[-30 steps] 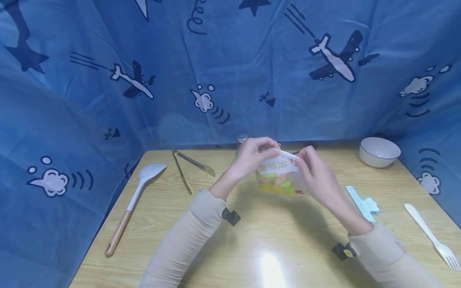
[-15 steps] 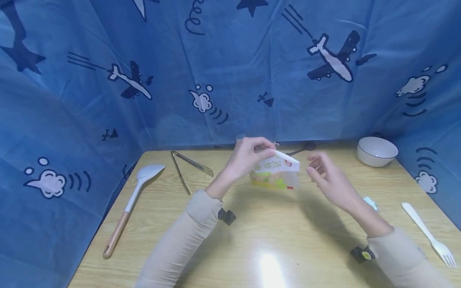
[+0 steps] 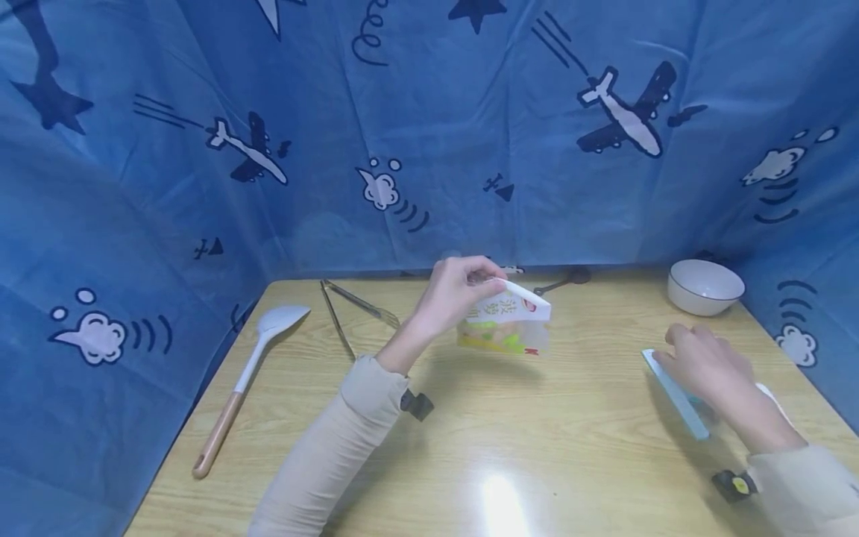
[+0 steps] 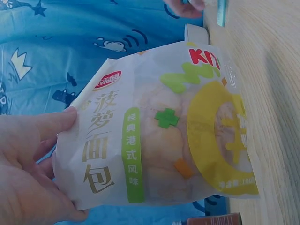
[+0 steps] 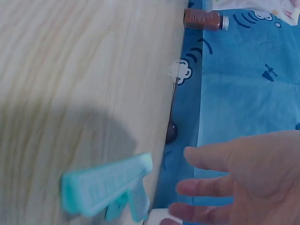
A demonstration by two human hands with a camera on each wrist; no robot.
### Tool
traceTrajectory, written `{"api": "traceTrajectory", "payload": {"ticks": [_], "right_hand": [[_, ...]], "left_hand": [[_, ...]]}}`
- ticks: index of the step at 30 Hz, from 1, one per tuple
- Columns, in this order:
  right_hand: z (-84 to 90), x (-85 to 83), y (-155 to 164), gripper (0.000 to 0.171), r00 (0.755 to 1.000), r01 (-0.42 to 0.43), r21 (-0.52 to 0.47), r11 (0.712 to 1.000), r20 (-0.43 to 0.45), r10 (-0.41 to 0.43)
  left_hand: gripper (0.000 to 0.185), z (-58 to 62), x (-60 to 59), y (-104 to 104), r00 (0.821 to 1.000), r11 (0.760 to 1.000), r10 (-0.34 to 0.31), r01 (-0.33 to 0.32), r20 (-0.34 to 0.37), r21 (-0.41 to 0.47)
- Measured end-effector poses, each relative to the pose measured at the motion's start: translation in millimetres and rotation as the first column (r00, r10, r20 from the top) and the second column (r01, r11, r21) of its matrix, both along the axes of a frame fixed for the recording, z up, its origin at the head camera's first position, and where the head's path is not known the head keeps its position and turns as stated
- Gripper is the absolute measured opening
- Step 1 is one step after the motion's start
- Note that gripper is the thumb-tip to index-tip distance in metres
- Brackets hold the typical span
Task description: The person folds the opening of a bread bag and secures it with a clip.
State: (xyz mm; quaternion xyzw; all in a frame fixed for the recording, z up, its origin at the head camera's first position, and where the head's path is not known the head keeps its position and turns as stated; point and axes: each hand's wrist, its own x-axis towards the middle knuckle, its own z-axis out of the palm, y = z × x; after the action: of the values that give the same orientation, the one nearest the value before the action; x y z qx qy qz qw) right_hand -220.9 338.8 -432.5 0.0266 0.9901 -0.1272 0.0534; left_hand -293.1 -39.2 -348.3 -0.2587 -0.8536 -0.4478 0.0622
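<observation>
My left hand (image 3: 452, 298) pinches the top edge of a bread bag (image 3: 503, 328), held up over the middle of the table. In the left wrist view the bag (image 4: 159, 126) is white and clear with green and yellow print, its contents pale brown and rounded. My thumb lies over its white end. On the right, my right hand (image 3: 711, 365) hovers at a light-blue sealing clip (image 3: 676, 395), covering part of it in the head view. From the right wrist, its fingers (image 5: 206, 187) look extended and apart, beside the clip (image 5: 108, 183) with nothing gripped.
A white spatula (image 3: 248, 373) with a wooden handle and metal tongs (image 3: 362, 302) lie on the left. A white bowl (image 3: 705, 287) stands back right; a dark spoon (image 3: 570, 278) lies at the back edge. A brown-red bottle (image 5: 204, 19) shows in the right wrist view.
My right hand has let go of the bag's edge and moved right to the clip, now partly covering the white fork too. The left hand keeps the bag, shifted slightly left.
</observation>
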Motion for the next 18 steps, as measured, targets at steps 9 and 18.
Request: {"api": "traceTrajectory", "payload": {"ticks": [9, 18], "right_hand": [[-2.7, 10.8, 19.2, 0.042, 0.994, -0.015, 0.048, 0.999, 0.110, 0.010], [-7.7, 12.1, 22.8, 0.025, 0.987, -0.032, 0.025, 0.999, 0.161, 0.028]], "left_hand": [[0.011, -1.7, -2.4, -0.7, 1.000, 1.000, 0.015, -0.015, -0.016, 0.008], [0.012, -3.1, -3.7, -0.9, 1.000, 1.000, 0.002, -0.002, -0.018, 0.021]]}}
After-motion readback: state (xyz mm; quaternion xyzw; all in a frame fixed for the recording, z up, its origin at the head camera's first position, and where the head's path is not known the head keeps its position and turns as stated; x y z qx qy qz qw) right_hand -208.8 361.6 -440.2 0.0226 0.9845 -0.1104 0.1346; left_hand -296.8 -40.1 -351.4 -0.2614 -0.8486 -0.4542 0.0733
